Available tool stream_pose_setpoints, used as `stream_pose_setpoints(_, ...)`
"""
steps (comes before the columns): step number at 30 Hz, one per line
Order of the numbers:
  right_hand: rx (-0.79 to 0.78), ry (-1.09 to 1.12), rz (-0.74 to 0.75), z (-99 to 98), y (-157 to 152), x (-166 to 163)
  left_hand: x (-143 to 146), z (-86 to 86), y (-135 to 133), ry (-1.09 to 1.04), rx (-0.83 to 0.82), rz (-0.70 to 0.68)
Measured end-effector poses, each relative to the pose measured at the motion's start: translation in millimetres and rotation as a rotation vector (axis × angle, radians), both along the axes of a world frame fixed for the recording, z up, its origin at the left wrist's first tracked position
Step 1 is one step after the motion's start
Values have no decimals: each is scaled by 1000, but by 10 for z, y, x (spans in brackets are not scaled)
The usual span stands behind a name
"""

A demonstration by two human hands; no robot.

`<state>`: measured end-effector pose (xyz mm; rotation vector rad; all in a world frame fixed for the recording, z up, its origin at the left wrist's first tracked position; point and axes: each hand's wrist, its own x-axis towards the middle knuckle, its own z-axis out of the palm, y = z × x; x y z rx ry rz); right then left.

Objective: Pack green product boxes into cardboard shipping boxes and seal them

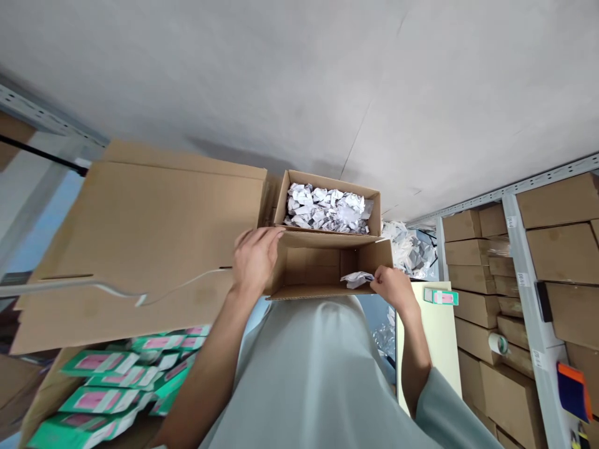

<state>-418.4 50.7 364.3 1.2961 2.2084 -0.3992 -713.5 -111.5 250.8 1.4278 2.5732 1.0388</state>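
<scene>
An open cardboard box (318, 265) stands right in front of my body, its inside mostly bare. My left hand (254, 259) grips the box's left edge near the far corner, fingers closed over the rim. Over the box's right side, my right hand (392, 285) pinches a crumpled piece of white paper (357, 279), which hangs at the opening. Just behind, touching or nearly touching, is a second open carton (377, 215) filled with crumpled paper (327, 207).
Flattened cardboard (154, 231) lies to the left, above a carton of green-and-pink packages (107, 379). A single green-and-pink package (440, 296) rests on a pale table (428, 333) at right. Shelves (528, 268) hold stacked cartons and a tape roll (498, 343). A grey wall (299, 81) rises behind.
</scene>
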Motion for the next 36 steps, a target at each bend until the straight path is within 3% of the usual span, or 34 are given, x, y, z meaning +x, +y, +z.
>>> stream_pose_setpoints(5, 51, -101, 68, -9, 71, -232, -65, 22, 29, 11, -41, 2)
stream_pose_setpoints(11, 165, 32, 17, 234, 335, -343, -12, -40, 15, 46, 5, 12)
stream_pose_setpoints(14, 230, 129, 61, 246, 624, -547, -6, -88, -1, 49, 20, 15)
stream_pose_setpoints(17, 222, 166, 143, 63, 1022, -927, -4, -109, -11, 49, 2, 20)
stream_pose_setpoints(22, 134, -5, 169, -393, 1588, -1637, 16, -87, -35, 79, -14, 25)
stream_pose_setpoints(28, 94, -57, 212, -739, 1701, -1987, 39, -58, -88, 79, -4, 23)
stream_pose_setpoints(32, 124, -42, 231, -798, 1626, -2004, 31, -50, -106, 67, -4, 8)
stream_pose_setpoints(36, 167, -4, 223, -636, 1609, -1953, 20, -31, -106, 74, -3, 7)
